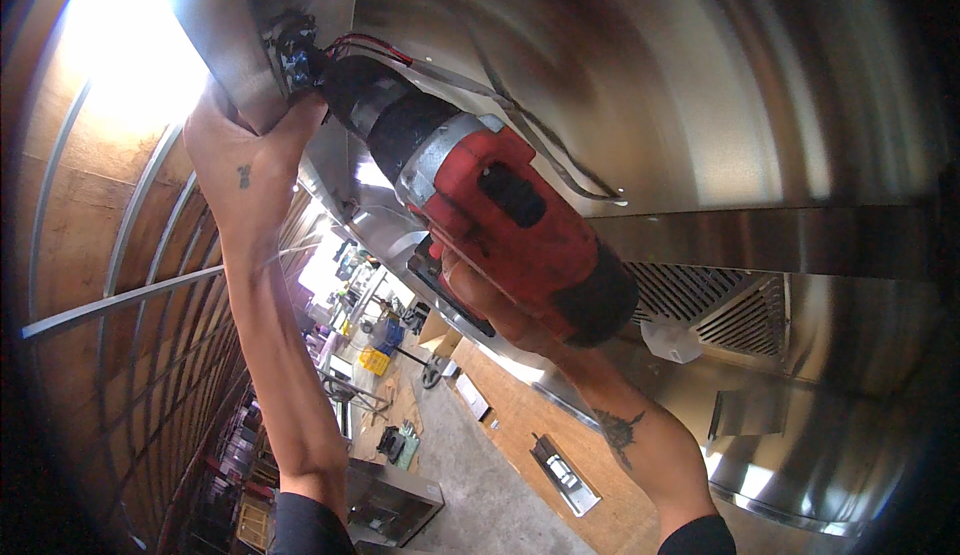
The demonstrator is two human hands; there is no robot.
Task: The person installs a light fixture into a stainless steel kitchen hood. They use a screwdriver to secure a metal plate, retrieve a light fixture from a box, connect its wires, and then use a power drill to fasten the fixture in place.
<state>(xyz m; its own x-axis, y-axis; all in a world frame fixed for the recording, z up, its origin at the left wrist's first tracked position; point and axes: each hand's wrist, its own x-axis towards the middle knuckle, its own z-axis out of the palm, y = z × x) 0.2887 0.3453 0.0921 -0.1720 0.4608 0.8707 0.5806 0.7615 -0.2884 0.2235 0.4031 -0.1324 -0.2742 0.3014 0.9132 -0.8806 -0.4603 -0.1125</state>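
My right hand [490,305] is wrapped round the handle of a red and black cordless drill [520,225]. The drill points up and to the left. Its chuck [360,95] reaches close to a dark, shiny fitting [296,53] beside a bent sheet-metal flange [225,35]; whether the tip touches it is hard to make out. Around the flange's lower edge my left hand [250,150] is closed, just below the fitting. Its fingertips are partly hidden by the metal. Thin red and dark wires [385,48] run behind the chuck along a stainless-steel panel [650,85].
Slotted metal filters [690,300] and a small white cup [672,342] sit on the steel hood to the right. Below is a wooden board [520,425] with a metal-and-black part [565,475]. A steel box [395,505] stands lower left; a ribbed wooden wall [120,255] rises left.
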